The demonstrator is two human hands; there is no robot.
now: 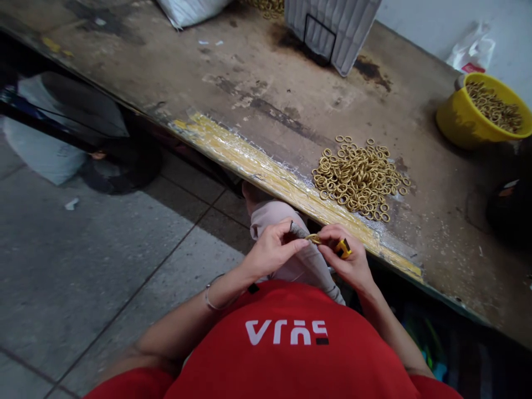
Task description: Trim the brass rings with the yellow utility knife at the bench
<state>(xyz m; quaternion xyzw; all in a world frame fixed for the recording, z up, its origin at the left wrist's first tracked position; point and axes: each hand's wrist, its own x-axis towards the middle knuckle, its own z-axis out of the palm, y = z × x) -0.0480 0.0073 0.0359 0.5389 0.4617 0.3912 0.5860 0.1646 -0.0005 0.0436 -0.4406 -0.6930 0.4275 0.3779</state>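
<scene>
Close in front of my body, both hands meet over my lap by the table edge. Brass-coloured rings (313, 239) are pinched between them; how many I cannot tell. My left hand (272, 249) is closed on the rings from the left, with a grey finger cover (297, 229) on one finger. From the right, my right hand (347, 257) grips them too, and a yellow and black piece (343, 249) sits at its fingers, perhaps a small cutter. Just beyond the hands, a pile of loose brass-coloured rings (359, 174) lies on the worn table (266, 83).
A yellow bucket (457, 119) full of rings stands at the right. Toward the back are a grey ribbed container (328, 27), a white sack (191, 11) and more rings (268, 6). Yellow tape (249, 158) covers the table's front edge. White bags (62, 127) stand on the floor at left.
</scene>
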